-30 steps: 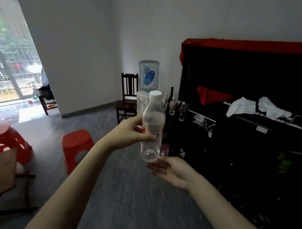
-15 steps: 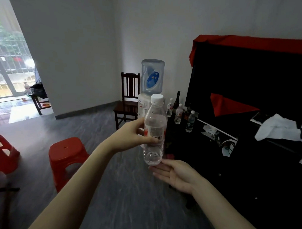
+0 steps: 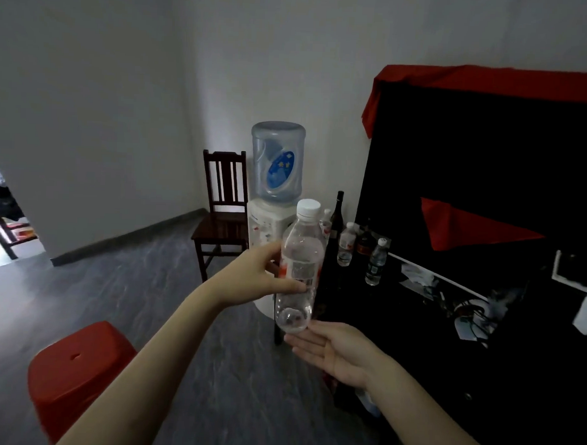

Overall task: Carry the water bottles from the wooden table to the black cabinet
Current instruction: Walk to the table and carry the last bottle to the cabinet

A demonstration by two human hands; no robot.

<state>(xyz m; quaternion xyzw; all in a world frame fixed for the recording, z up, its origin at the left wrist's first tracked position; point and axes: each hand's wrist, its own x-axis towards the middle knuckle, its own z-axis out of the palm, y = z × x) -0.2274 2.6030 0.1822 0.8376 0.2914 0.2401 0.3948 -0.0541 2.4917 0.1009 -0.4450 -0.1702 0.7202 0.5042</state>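
Note:
My left hand [image 3: 255, 274] grips a clear water bottle [image 3: 301, 252] with a white cap and a red label, holding it upright in front of me. Under its base my right hand [image 3: 334, 350] lies palm up with straight fingers, the fingertips close to the bottle's bottom. The black cabinet [image 3: 415, 326] stands to the right. On its near left end stand two small water bottles [image 3: 346, 244] [image 3: 377, 262] and a dark glass bottle [image 3: 337, 214]. The wooden table is out of view.
A water dispenser [image 3: 277, 175] with a blue jug stands in the corner beside a dark wooden chair [image 3: 224, 216]. A red plastic stool [image 3: 77, 371] is at lower left. Red cloth [image 3: 468, 225] hangs on the black unit; cables and papers [image 3: 472, 311] lie on the cabinet.
The view has moved closer to the cabinet and turned left. Both hands keep the same hold on the bottle. The cabinet's bottles look larger and nearer.

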